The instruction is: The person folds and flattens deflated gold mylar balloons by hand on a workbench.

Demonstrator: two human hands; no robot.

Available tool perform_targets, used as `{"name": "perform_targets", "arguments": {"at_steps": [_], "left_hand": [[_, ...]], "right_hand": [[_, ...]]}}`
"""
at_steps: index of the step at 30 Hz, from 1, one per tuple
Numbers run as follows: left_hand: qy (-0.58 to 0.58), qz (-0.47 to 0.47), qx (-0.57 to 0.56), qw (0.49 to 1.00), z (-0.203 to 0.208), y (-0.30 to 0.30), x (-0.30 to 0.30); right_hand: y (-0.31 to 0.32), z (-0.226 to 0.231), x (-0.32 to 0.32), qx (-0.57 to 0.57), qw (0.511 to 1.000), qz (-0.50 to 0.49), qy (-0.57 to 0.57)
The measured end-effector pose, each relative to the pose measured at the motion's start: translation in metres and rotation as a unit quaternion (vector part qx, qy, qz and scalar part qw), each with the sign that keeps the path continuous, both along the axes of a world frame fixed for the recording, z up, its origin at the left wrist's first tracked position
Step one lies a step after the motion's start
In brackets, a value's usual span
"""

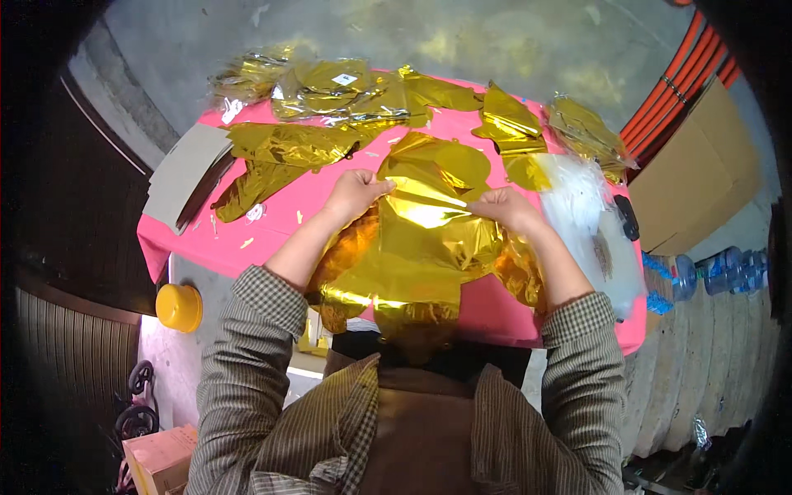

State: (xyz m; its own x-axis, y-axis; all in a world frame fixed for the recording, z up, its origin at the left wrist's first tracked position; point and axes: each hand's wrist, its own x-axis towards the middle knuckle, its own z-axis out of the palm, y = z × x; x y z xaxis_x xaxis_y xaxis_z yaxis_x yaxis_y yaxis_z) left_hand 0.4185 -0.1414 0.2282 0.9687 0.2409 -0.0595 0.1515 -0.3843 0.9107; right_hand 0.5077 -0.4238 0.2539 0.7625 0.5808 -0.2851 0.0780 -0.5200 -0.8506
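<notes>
Apparently, your left hand [359, 195] and right hand [505, 208] each pinch the gold foil [421, 252] closed-fingered, over the pink table's [493, 309] near edge; it seems only partly spread, creased, with other foil pieces [289, 142] lying beyond.

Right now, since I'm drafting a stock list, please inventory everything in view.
tablecloth: one, pink, centre
held foil: one, gold, over tablecloth's near edge
loose foil pieces: several, gold, spread across tablecloth
bagged foil: several, gold in clear plastic, far edge
card stack: one, grey, left end
plastic bags: pile, whitish, right side
unclear object: one, black, right edge
tub: one, yellow, lower left
carton: one, brown, right
pipes: several, orange, upper right
bottles: several, blue, far right
box: one, pink-topped, bottom left
sleeves: two, striped grey, lower half
left hand: one, bare, pinching held foil
right hand: one, bare, pinching held foil
</notes>
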Motion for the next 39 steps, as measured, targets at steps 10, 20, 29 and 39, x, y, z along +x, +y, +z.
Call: {"name": "perform_targets", "arguments": {"at_steps": [10, 20, 29, 39], "left_hand": [[-0.047, 0.01, -0.006, 0.999, -0.002, -0.002, -0.007], [-0.044, -0.195, 0.431, 0.88, -0.006, 0.014, -0.057], [-0.022, -0.21, 0.436, 0.875, -0.008, 0.034, -0.02], [-0.056, -0.217, 0.418, 0.88, -0.014, 0.047, -0.015]], "right_hand": [[-0.023, 0.007, -0.005, -0.071, 0.997, 0.026, -0.011], [0.001, 0.013, -0.049, -0.151, 0.883, 0.038, -0.443], [0.055, -0.04, -0.035, -0.172, 0.855, 0.192, -0.45], [0.078, -0.033, -0.016, -0.228, 0.861, 0.208, -0.404]]}}
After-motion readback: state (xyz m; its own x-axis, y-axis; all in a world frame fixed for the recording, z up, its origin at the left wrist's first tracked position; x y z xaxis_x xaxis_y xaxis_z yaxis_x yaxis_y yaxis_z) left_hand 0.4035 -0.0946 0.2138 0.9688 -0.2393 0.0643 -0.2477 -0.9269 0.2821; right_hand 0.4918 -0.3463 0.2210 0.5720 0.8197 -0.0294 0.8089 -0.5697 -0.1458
